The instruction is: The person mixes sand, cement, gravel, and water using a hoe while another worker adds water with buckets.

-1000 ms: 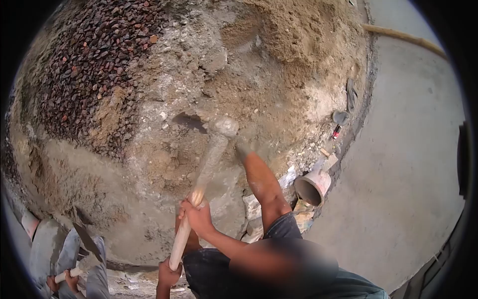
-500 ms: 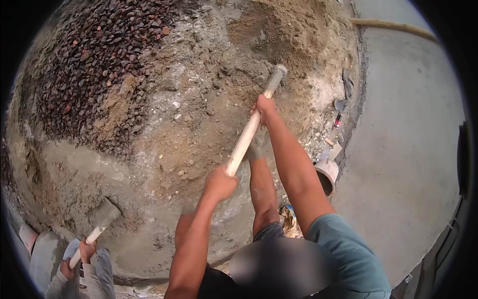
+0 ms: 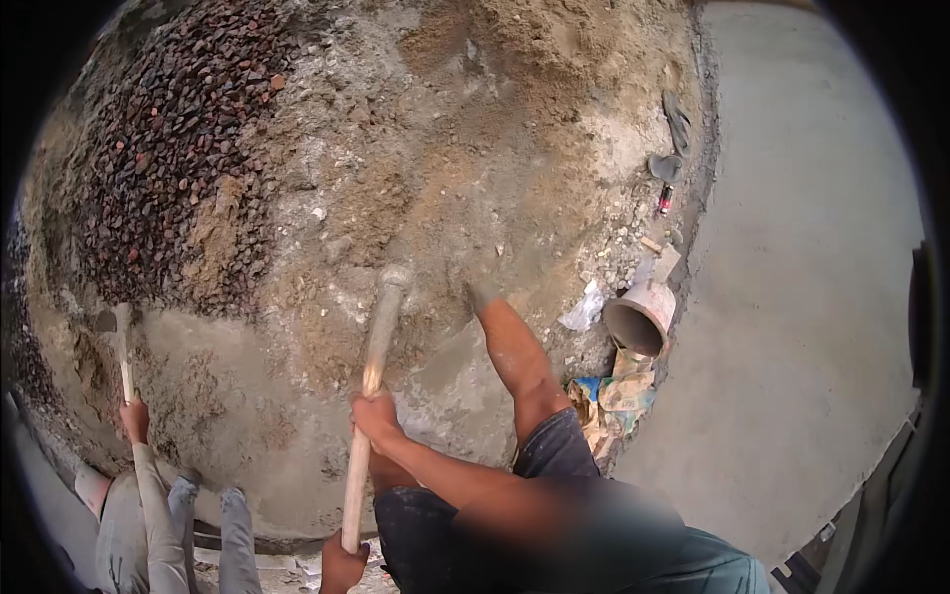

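Observation:
A long-handled hoe (image 3: 381, 337) slants across the middle of the view, its upper shaft grey with cement and its lower part pale wood. My right hand (image 3: 374, 416) is wrapped round the middle of the handle. Nearer to me, my left hand (image 3: 343, 564) is closed on the handle's lower end at the bottom edge of the frame. The hoe's top end lies over the sandy, grey mix (image 3: 435, 228); its blade cannot be made out. My bare leg (image 3: 520, 361) stands in the mix, its foot hidden.
Dark gravel (image 3: 178, 148) is heaped at upper left. At lower left a co-worker's hand (image 3: 135, 421) holds another hoe (image 3: 125, 356). On the right a bucket (image 3: 641, 322) lies tipped beside a torn sack (image 3: 614, 401), with a bottle (image 3: 665, 200) farther up. Smooth concrete (image 3: 802, 267) runs along the right.
My hands have drawn the hoe back toward me and to the left, so its top end is lower in view. The co-worker's hoe has moved up and left.

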Available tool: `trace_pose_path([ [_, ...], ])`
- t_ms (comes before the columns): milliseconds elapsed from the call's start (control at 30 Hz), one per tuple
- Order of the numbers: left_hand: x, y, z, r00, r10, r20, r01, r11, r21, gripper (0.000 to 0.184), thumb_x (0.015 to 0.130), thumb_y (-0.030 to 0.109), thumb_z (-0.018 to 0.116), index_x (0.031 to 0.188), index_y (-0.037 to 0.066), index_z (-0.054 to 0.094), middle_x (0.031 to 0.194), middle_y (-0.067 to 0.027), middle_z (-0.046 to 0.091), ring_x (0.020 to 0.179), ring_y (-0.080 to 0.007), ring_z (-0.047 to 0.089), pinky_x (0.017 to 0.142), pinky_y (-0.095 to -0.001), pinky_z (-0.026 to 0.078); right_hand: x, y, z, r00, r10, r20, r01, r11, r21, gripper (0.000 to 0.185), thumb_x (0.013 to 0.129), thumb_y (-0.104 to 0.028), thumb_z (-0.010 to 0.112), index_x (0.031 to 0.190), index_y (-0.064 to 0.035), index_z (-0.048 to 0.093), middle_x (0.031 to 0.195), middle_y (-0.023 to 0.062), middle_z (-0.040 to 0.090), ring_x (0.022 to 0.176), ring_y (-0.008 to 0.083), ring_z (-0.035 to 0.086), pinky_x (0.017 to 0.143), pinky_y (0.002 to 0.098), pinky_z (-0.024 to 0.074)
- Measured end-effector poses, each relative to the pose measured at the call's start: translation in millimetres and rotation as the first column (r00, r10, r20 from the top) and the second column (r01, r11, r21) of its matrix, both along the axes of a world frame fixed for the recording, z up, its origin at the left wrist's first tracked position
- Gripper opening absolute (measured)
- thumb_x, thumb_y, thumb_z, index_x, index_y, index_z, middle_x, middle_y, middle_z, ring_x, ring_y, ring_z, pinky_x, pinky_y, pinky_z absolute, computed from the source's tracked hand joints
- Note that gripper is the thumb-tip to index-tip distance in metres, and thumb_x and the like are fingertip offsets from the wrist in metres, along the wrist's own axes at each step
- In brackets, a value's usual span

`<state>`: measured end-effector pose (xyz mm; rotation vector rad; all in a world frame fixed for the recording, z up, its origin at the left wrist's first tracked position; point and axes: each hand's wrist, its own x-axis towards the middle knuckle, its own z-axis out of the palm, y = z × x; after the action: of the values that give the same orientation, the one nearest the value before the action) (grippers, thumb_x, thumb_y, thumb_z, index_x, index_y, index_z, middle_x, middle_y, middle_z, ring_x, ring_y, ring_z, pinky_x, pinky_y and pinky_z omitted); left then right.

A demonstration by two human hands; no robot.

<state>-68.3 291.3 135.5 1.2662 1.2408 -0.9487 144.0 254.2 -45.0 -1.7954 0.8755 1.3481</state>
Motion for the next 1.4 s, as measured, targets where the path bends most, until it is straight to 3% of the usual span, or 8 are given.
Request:
trace_pose_path([
  [133,-8.6,-18.7,19.9,0.997,0.002,0.073,-0.010,0.994,0.111,0.025,0.074,0.004,0.068,0.097,-0.004,0.062,0.071,-0.0129,0.063,0.070,-0.0150,0.062,0.067,-0.0343,0.051,14.6,-5.7,55.7,0.945,-0.288,-0.155,0.311,0.938,0.150,0.011,0.084,-0.005,0.062,0.079,-0.0022,0.053,0.064,0.0053,0.054,0.054,0.0151,0.055,0.048,0.0313,0.0464],
  [200,23.0,-27.8,-12.3,0.984,0.013,0.179,-0.045,0.983,0.180,0.029,0.072,0.009,0.070,0.098,-0.002,0.065,0.074,-0.0212,0.066,0.072,-0.0308,0.070,0.068,-0.0366,0.053,65.6,-14.5,59.9,0.926,-0.369,-0.078,0.375,0.879,0.294,0.011,0.084,-0.002,0.062,0.082,-0.0029,0.052,0.066,0.0048,0.053,0.055,0.0147,0.055,0.049,0.0314,0.0467],
  [300,141.9,-31.0,-87.6,0.919,0.157,0.360,-0.150,0.987,-0.049,0.028,0.074,0.012,0.073,0.097,-0.002,0.066,0.078,-0.0186,0.070,0.077,-0.0181,0.070,0.068,-0.0337,0.053,196.0,-27.6,35.6,0.880,-0.474,-0.028,0.434,0.781,0.448,0.016,0.086,-0.005,0.062,0.091,-0.0054,0.047,0.070,0.0046,0.050,0.057,0.0142,0.051,0.052,0.0309,0.0460],
  [400,286.9,-35.7,-135.2,0.900,-0.045,0.434,-0.003,0.994,0.109,0.034,0.076,0.016,0.069,0.105,-0.001,0.063,0.086,-0.0236,0.068,0.084,-0.0417,0.066,0.074,-0.0441,0.052,342.9,-38.9,-5.7,0.818,-0.528,0.227,0.331,0.755,0.566,0.011,0.089,-0.010,0.058,0.088,-0.0078,0.047,0.068,0.0016,0.047,0.054,0.0112,0.047,0.049,0.0268,0.0442],
  [533,406.2,-41.0,-154.5,0.861,-0.288,0.418,0.169,0.939,0.300,0.030,0.076,0.015,0.066,0.102,0.000,0.064,0.089,-0.0262,0.066,0.088,-0.0431,0.064,0.078,-0.0497,0.051,451.0,-81.8,-78.0,0.790,-0.523,0.320,0.380,0.827,0.414,0.015,0.088,-0.011,0.056,0.075,-0.0074,0.048,0.060,0.0026,0.046,0.049,0.0139,0.047,0.044,0.0284,0.0455],
  [967,139.0,16.1,-71.5,0.791,-0.611,0.024,0.577,0.758,0.304,0.023,0.069,0.012,0.068,0.086,-0.002,0.064,0.079,-0.0265,0.066,0.079,-0.0435,0.066,0.073,-0.0510,0.053,86.9,-76.1,-96.3,0.661,-0.738,-0.135,0.750,0.658,0.071,0.011,0.082,-0.007,0.056,0.073,-0.0087,0.049,0.060,0.0023,0.046,0.047,0.0132,0.046,0.043,0.0323,0.0453],
  [1267,-102.7,32.8,49.3,0.820,-0.551,-0.157,0.570,0.810,0.137,0.035,0.072,0.018,0.071,0.103,0.002,0.066,0.064,-0.0178,0.065,0.053,-0.0337,0.064,0.049,-0.0435,0.050,-146.1,-26.4,5.4,0.809,-0.526,-0.262,0.505,0.850,-0.147,0.018,0.086,-0.014,0.061,0.070,-0.0084,0.053,0.058,0.0015,0.051,0.048,0.0143,0.052,0.045,0.0323,0.0476],
  [1400,-91.0,20.1,78.4,0.916,-0.390,-0.093,0.400,0.905,0.144,0.039,0.074,0.015,0.068,0.109,-0.002,0.062,0.078,-0.0270,0.066,0.072,-0.0397,0.069,0.062,-0.0457,0.054,-141.9,-8.6,44.9,0.861,-0.467,-0.202,0.460,0.884,-0.084,0.016,0.086,-0.011,0.060,0.073,-0.0072,0.053,0.059,0.0014,0.052,0.048,0.0143,0.052,0.046,0.0302,0.0471],
])
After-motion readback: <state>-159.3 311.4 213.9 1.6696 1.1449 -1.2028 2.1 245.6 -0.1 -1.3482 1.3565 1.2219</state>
